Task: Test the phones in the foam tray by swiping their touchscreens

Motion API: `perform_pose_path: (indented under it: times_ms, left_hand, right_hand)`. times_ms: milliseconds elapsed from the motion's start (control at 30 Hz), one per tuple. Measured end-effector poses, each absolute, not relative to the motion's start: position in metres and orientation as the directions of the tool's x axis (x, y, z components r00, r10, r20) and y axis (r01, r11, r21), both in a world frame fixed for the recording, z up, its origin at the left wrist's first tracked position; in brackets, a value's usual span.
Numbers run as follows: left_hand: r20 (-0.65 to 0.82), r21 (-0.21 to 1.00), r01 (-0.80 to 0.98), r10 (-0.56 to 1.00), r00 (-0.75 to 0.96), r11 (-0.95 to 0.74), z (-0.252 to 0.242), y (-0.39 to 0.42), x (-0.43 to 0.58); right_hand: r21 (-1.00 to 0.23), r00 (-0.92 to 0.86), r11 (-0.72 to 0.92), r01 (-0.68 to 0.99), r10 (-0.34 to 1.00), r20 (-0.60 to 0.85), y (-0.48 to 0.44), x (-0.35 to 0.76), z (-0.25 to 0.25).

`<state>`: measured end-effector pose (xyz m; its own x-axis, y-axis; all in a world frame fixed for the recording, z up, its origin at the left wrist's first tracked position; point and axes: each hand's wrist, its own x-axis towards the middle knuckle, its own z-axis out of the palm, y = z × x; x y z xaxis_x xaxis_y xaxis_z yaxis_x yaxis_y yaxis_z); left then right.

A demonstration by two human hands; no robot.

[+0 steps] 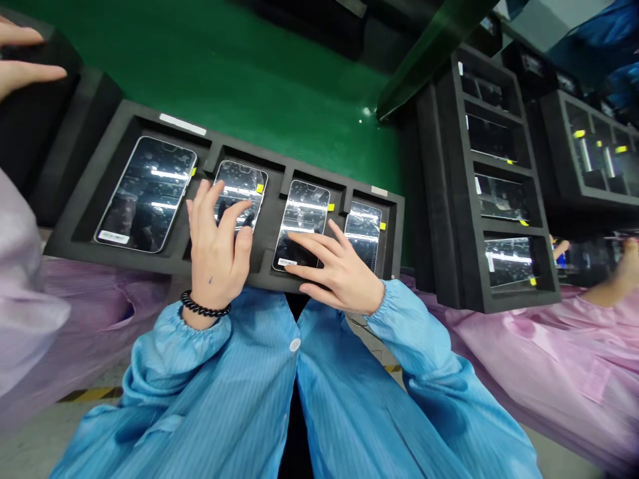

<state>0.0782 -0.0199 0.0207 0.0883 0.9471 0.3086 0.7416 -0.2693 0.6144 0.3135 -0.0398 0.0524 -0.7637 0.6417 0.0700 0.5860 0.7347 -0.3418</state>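
Observation:
A black foam tray [100,143] lies in front of me on a green belt, with several glossy phone screens in its pockets. My left hand [215,243] rests flat, fingers spread, on the second screen [249,183]. My right hand [334,269] lies open with fingers stretched left across the lower part of the third screen [305,206]. The first screen [147,193] and the fourth screen [363,226] lie untouched. Each screen has a small yellow tab at its edge. I wear blue sleeves and a black beaded band on the left wrist.
A second foam tray [444,199] with more screens stands to the right, and a third tray [589,193] sits beyond it. The green belt [249,73] runs behind. Another person's hand [22,60] is at the far left; a person in pink [549,359] sits on the right.

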Motion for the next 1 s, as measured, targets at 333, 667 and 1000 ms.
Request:
perform_pose_path:
  times_ms: [333,667,1000]
  left_hand:
    - [0.275,0.616,0.748,0.957,0.088,-0.246,0.027,-0.022,0.080]
    - [0.071,0.444,0.850,0.957,0.281,-0.283,0.062,-0.006,0.076]
    - [0.089,0.325,0.685,0.742,0.664,-0.652,0.060,0.085,0.116]
  right_hand:
    - [-0.369,-0.621,0.606,0.704,0.778,0.092,-0.070,0.352,0.061]
    - [-0.366,-0.200,0.254,0.895,0.963,0.179,-0.075,0.405,0.073]
    - [-0.251,-0.200,0.231,0.940,0.969,0.145,-0.010,0.401,0.046]
